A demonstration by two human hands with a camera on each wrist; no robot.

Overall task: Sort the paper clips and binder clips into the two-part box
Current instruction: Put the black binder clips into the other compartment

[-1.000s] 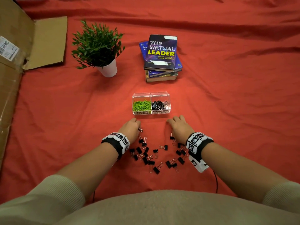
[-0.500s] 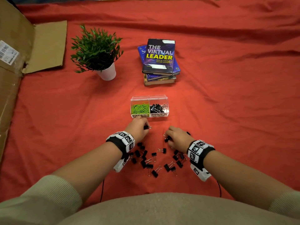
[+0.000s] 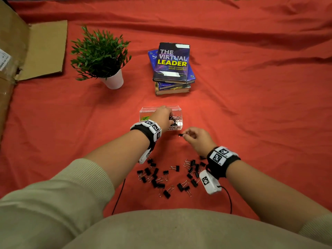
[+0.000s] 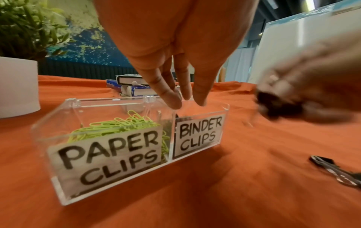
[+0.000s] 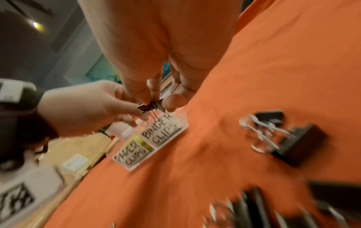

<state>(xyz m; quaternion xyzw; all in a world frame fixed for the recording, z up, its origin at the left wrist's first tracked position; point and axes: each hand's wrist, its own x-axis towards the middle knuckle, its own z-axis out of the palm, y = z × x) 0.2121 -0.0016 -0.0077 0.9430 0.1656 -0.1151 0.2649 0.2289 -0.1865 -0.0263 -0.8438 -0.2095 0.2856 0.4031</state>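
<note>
A clear two-part box [image 3: 177,107] stands on the red cloth, labelled PAPER CLIPS and BINDER CLIPS. Green paper clips [image 4: 117,128] fill its left part, and black binder clips lie in the right part. My left hand [image 3: 162,115] hovers over the binder part with straight fingers [image 4: 186,95] pointing down and holding nothing. My right hand [image 3: 190,135] is just right of the box front and pinches one black binder clip [image 5: 150,106] between thumb and fingertips. Several loose binder clips [image 3: 161,178] lie scattered near my wrists.
A potted green plant [image 3: 100,56] stands at the back left, and a stack of books [image 3: 172,65] lies behind the box. Flattened cardboard [image 3: 36,51] lies along the left edge. Wrinkled red cloth [image 3: 251,123] covers the whole surface.
My left hand carried a clip from the pile to the box's binder part, and its fingers have straightened. My right hand picked a binder clip off the cloth and lifted it toward the box.
</note>
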